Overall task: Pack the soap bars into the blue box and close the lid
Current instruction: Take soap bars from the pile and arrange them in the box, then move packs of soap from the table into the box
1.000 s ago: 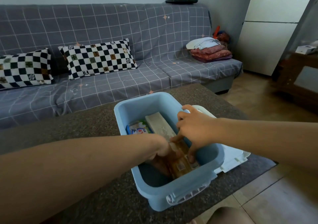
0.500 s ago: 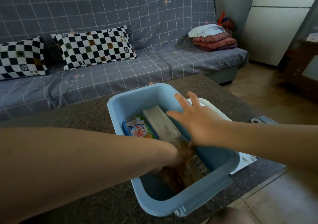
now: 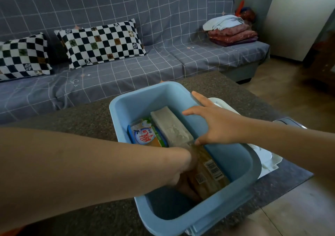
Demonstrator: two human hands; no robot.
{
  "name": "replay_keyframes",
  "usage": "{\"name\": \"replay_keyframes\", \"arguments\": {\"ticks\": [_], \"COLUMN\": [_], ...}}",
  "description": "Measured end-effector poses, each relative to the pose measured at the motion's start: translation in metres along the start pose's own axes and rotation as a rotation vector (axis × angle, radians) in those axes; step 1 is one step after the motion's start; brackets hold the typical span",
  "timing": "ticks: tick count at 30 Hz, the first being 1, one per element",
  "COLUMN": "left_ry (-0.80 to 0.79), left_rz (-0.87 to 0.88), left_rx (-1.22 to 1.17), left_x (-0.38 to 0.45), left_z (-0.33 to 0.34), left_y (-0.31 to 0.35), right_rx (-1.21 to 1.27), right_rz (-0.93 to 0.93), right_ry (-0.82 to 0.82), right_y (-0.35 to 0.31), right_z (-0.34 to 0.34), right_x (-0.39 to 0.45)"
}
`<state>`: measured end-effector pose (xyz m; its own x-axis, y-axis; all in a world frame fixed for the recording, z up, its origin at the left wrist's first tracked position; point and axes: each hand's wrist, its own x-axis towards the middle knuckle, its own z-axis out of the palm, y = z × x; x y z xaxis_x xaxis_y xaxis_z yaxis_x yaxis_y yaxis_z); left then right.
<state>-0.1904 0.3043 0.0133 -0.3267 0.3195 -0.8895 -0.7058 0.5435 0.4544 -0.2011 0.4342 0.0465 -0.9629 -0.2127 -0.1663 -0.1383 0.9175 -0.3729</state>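
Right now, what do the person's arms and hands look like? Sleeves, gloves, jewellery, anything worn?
Both forearms are bare: no sleeves reach into view. The right hand has no glove, ring, watch or bracelet that shows. The left hand reaches down into the box, so its fingers are mostly hidden; nothing is worn on its wrist. An orange sliver at the lower left edge may be clothing, but that cannot be told.

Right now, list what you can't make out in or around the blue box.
Head view only:
- Left hand: fingers deep in the blue box, hidden by wrist and brown soap packet; grip unclear.
- Box floor beneath soaps: covered.
- White lid: mostly behind box and right hand.
- Grey object on table: cut by right forearm.
- Box's near corner: cropped by frame edge.
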Motion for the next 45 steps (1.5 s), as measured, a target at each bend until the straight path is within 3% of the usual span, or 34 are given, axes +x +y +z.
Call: {"name": "replay_keyframes", "arguments": {"ticks": [8,14,19,23,25,29,35,39,45], "left_ry": [0.006,0.144,0.382,0.419,0.479,0.677,0.757,0.859,0.990], "left_rz": [-0.024,-0.002,0.277,0.332,0.459,0.820,0.989,0.995,0.868], "left_rx": [0.104,0.328,0.372,0.356,0.392,0.512,0.325,0.305,0.249], "left_x": [-0.004,-0.025,-0.054,-0.090,-0.102,-0.126,-0.152,-0.170,-0.180], "left_z": [-0.003,-0.007,-0.022,-0.031,-0.034,-0.036,-0.047,-0.069,-0.110], "left_y": [0.001,0.000,-0.007,-0.024,-0.035,-0.067,-0.122,-0.164,-0.235], "right_rx": [0.088,0.265,0.368,0.405,0.353,0.224,0.362,0.471,0.506], "right_rz": [0.057,0.088,0.154,0.206,0.211,0.081,-0.174,-0.295,-0.384], "right_ry": [0.071,0.118,0.162,0.236,0.326,0.572,0.675,0.630,0.500], "right_y": [-0.001,-0.009,-0.029,-0.045,-0.050,-0.073,-0.147,-0.194,-0.255], "right_z": [0.001,0.003,0.013,0.019,0.017,0.009,0.022,0.050,0.101], "right_x": [-0.002,-0.010,-0.016,-0.023,-0.030,-0.050,-0.087,-0.096,-0.086]}}
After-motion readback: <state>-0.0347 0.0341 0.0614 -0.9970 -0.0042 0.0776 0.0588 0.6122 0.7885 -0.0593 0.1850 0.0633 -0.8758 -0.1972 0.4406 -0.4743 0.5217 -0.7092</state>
